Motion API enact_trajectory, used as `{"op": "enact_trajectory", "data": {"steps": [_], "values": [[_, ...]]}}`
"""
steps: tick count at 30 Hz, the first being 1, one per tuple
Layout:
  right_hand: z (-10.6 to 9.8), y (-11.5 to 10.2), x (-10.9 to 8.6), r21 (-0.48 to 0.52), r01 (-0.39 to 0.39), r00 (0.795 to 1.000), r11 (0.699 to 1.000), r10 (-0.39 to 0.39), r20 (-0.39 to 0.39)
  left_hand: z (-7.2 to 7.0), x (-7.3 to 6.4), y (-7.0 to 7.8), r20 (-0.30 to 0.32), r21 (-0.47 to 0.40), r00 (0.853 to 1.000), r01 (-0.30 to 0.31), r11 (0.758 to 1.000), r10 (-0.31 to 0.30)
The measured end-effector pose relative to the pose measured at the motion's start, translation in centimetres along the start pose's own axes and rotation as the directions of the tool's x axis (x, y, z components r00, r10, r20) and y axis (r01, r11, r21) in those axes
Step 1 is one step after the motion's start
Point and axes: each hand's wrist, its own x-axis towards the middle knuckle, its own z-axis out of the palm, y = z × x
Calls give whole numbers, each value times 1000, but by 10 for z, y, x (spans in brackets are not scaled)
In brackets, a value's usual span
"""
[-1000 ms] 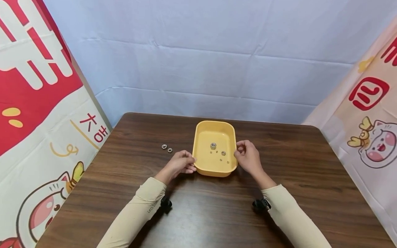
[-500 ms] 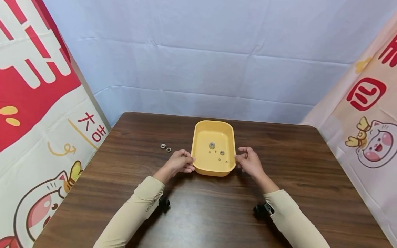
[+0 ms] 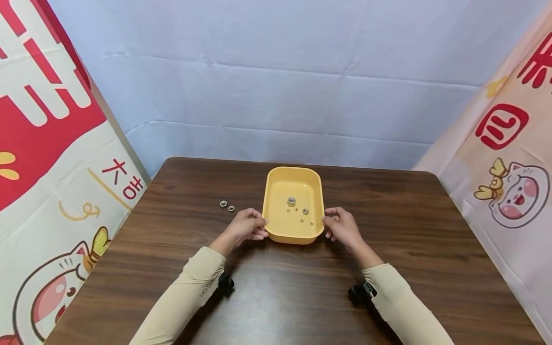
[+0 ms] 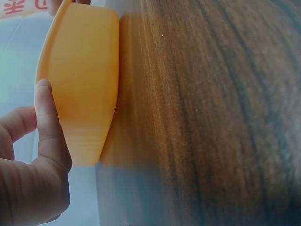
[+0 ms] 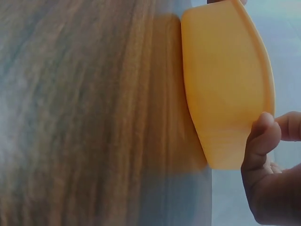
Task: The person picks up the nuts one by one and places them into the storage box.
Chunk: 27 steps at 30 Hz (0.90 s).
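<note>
presently listed: one deep, round-cornered rectangular tray of yellow plastic (image 3: 294,238), apparently flat on the dark brown wood-grain worktop (image 3: 276,292), centre, towards the far edge. contents: one large silver metal nut (image 3: 291,202); one mid-sized silver metal nut (image 3: 305,211), nearer and to its right; four tiny pieces (image 3: 302,221) around them, too small to identify. outside, left of tray: one silver metal ring-like nut (image 3: 223,203) and a slightly smaller one (image 3: 231,209), just beside each other. hands, two: left hand (image 3: 244,226) pinching the left rim towards the near corner; right hand (image 3: 343,227) pinching the right rim opposite. purpose, as judged: paired grips steady the tray evenly; raised walls keep loose pieces in. changes from half a second ago: right hand's forefinger, then lifted, now lower by the rim; left grip and spacing of tray to outer nuts look unchanged.
</note>
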Motion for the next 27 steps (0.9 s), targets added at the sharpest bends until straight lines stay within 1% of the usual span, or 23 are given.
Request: {"op": "enact_trajectory", "data": {"steps": [4, 8, 12, 16, 20, 25, 27], "values": [[0, -2, 0, 48, 5, 1000, 999, -6, 20, 1, 1, -1, 2, -11, 1000, -4, 1000, 4], [-1, -3, -1, 83, -7, 999, 997, 4, 36, 1, 0, 0, 1, -9, 1000, -8, 1000, 8], [-2, -3, -1, 95, -20, 999, 995, 16, 38, -1, -1, 2, 23, 50, 1000, -23, 999, 22], [-2, -3, -3, 90, -29, 999, 996, 26, 37, -5, -3, 2, 34, 124, 997, -70, 990, 66], [-2, -2, -4, 88, -27, 999, 996, 23, 43, -6, -4, 2, 25, 149, 994, -105, 983, 103], [0, -4, -2, 94, -13, 999, 996, 9, 49, -9, -4, 2, 23, 153, 993, -122, 981, 120], [1, -4, -2, 95, -17, 998, 995, 11, 55, -12, -6, 5, 20, 171, 992, -126, 977, 125]]}}
